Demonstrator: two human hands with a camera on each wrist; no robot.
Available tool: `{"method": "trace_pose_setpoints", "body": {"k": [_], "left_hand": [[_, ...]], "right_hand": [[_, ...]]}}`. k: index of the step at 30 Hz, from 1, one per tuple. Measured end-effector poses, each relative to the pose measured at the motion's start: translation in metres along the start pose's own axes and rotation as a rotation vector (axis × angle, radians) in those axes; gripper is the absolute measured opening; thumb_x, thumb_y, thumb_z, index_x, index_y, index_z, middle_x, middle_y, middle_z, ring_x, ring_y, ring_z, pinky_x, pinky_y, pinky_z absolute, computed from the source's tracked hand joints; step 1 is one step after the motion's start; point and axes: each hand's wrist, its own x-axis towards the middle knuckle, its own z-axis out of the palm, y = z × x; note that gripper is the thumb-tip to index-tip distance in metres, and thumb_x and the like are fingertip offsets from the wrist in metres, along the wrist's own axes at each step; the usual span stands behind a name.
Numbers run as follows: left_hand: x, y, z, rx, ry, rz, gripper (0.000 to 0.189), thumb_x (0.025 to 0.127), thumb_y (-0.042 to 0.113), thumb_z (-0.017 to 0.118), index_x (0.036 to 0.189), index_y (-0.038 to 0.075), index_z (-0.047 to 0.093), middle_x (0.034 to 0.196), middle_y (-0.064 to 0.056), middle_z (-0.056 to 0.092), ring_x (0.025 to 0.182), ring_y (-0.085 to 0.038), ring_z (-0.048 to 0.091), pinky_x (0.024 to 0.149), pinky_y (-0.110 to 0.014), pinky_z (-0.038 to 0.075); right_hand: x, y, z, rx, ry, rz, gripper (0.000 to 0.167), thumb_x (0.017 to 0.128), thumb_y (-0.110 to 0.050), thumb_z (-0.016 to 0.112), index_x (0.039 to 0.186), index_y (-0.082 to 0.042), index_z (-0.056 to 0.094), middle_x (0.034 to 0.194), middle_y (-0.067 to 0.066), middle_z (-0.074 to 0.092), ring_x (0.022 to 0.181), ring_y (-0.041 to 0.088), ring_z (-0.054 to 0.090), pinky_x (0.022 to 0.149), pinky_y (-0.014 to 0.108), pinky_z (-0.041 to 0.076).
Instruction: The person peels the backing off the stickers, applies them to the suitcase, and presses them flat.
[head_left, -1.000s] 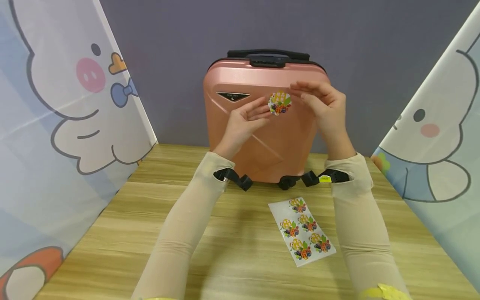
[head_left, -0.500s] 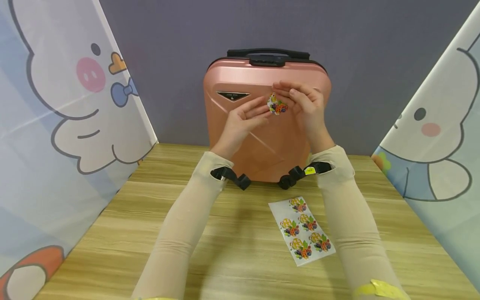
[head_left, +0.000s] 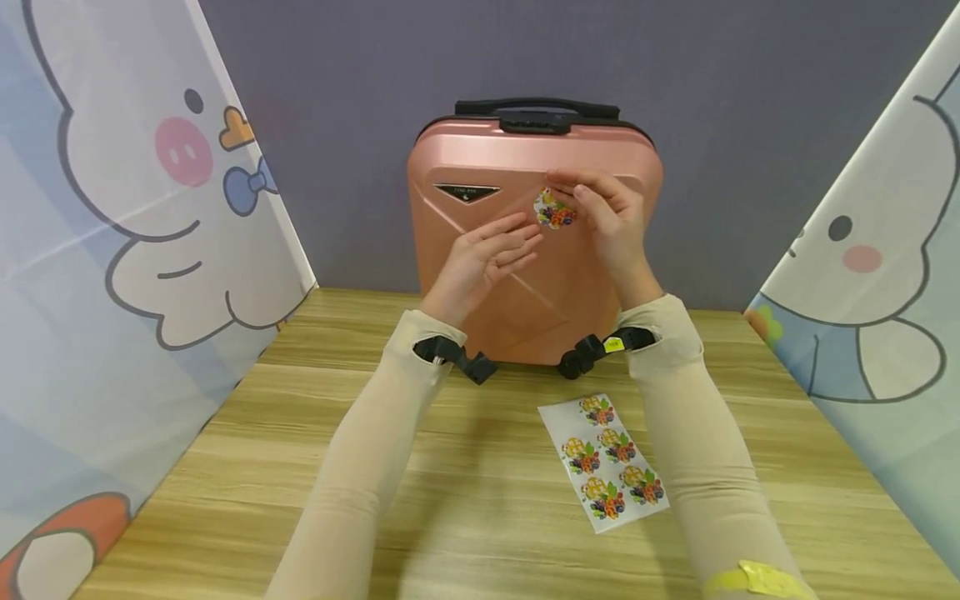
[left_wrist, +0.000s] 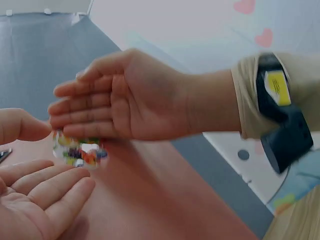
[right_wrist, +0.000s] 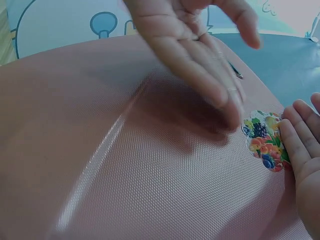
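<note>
A round fruit-print sticker (head_left: pixel 553 210) lies on the front of an upright pink suitcase (head_left: pixel 581 283), right of its dark triangular badge (head_left: pixel 466 193). My right hand (head_left: pixel 613 221) rests its straight fingers over the sticker's upper right part, hiding some of it. In the right wrist view, those fingers touch the edge of the sticker (right_wrist: pixel 265 142). Below and left of it, my left hand (head_left: pixel 483 265) is held palm up with straight fingers, apart from the sticker. It looks blurred in the right wrist view.
A white sheet (head_left: pixel 561 417) bearing several similar stickers lies on the wooden table (head_left: pixel 480 500) in front of the suitcase. A grey panel (head_left: pixel 330 167) stands behind. Cartoon-printed panels (head_left: pixel 150 242) flank the table on both sides.
My right hand has come in from the right onto the sticker's upper right. The left hand has drawn off the sticker's left edge, slightly downward. The sticker stays on the suitcase.
</note>
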Motion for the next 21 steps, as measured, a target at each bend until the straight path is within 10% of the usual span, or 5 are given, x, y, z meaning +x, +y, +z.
{"method": "trace_pose_setpoints", "body": {"k": [11,21], "left_hand": [[0.001,-0.006,-0.007,0.101,-0.002,0.025,0.039,0.104,0.000,0.046,0.141,-0.012,0.047,0.140,-0.032,0.049,0.127,-0.040,0.053,0.105,-0.047,0.046],[-0.003,-0.009,-0.013,0.165,0.033,0.022,0.037,0.106,0.006,0.045,0.139,-0.011,0.050,0.138,-0.031,0.052,0.124,-0.036,0.057,0.101,-0.045,0.049]], "right_hand": [[-0.004,0.001,0.001,-0.047,0.028,-0.006,0.028,0.096,0.008,0.045,0.109,0.010,0.070,0.108,0.011,0.072,0.103,0.022,0.069,0.095,0.038,0.054],[-0.014,0.002,0.002,0.083,-0.070,0.184,0.032,0.101,0.004,0.041,0.118,0.008,0.067,0.115,0.009,0.069,0.109,0.021,0.067,0.098,0.036,0.052]]}}
